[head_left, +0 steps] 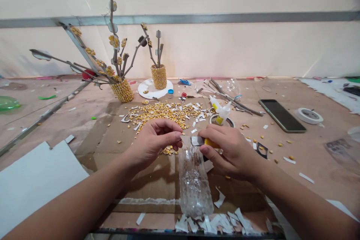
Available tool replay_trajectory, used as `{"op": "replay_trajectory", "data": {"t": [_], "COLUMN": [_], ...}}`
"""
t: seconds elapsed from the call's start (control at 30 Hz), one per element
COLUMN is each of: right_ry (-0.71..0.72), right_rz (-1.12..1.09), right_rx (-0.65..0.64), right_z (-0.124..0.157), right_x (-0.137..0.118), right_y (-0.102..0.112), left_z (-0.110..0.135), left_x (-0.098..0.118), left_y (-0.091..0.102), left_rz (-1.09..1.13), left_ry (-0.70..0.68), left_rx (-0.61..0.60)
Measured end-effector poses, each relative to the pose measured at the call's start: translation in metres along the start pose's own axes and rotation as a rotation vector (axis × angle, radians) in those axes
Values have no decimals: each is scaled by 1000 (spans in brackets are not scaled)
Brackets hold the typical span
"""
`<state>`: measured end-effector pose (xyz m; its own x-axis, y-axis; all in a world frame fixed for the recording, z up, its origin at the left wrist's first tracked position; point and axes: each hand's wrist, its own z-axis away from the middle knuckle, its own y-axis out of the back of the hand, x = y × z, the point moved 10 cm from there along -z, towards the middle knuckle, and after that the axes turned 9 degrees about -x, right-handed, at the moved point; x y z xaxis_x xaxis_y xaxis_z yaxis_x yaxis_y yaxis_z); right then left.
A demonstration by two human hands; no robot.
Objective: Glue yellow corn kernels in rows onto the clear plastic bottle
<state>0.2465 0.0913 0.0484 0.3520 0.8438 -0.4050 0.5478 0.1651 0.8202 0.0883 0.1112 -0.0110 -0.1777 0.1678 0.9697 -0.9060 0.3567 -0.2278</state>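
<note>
Bottle, clear plastic, just below the hands; left hand pinching a clear strip; right hand clasping a yellow-and-dark object.

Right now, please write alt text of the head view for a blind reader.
Two hands meet over a clear plastic bottle on a table: the left hand pinches at its top, the right hand grips a yellow tool. Corn kernels and a phone lie behind.
</note>
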Motion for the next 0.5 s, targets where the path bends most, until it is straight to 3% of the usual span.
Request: {"op": "replay_trajectory", "data": {"t": [0.13,0.2,0.33,0.4,0.5], "right_ry": [3,-52,-213,-263,-290], "right_rz": [17,20,32,31,18], "right_rx": [6,35,79,57,29], "right_z": [1,3,9,11,11], "right_x": [1,10,36,45,52], "right_y": [2,9,22,20,15], "left_z": [-1,-2,-5,-6,-4], "left_x": [9,28,65,64,66], "left_y": [7,27,74,89,92], "left_rz": [-114,-298,-878,-1094,-1280], "left_ry": [-19,-54,11,149,159], "left_rx": [24,85,131,42,-33]}}
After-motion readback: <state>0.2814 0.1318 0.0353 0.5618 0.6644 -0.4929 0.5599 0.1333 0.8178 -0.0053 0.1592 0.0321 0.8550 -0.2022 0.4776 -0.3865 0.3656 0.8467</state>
